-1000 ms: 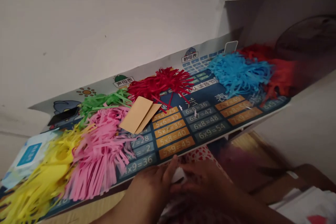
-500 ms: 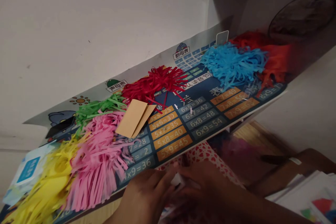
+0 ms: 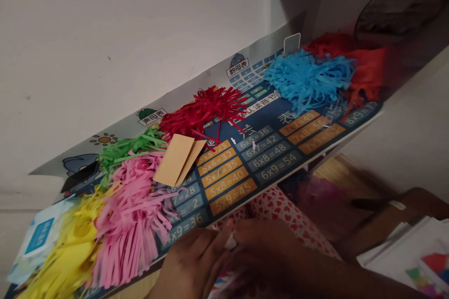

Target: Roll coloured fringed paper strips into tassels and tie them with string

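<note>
My left hand [image 3: 196, 254] and my right hand [image 3: 263, 245] meet at the table's front edge, fingers closed and pressed together. Between their fingertips shows a small white piece [image 3: 230, 242]; most of it is hidden and its kind is unclear. Below the hands is something whitish with red and blue marks [image 3: 220, 285], mostly covered. Nearest on the table lie pink fringed strips [image 3: 129, 224] and a folded tan card [image 3: 175, 159]. Yellow strips [image 3: 66, 247], green strips [image 3: 131, 145], dark red strips [image 3: 206, 110] and blue strips [image 3: 310, 79] lie around them.
A chart with printed sums covers the table [image 3: 231, 196]. Orange-red strips [image 3: 368, 74] lie at the far right. A wipes packet [image 3: 40, 236] and a dark phone-like object [image 3: 79, 177] are at left. White papers [image 3: 403, 252] sit at lower right, beside heart-patterned cloth [image 3: 287, 215].
My hands stay together at the table edge, the right one slightly shifted and less of the white piece showing. The view has tilted a little; the table things stay put.
</note>
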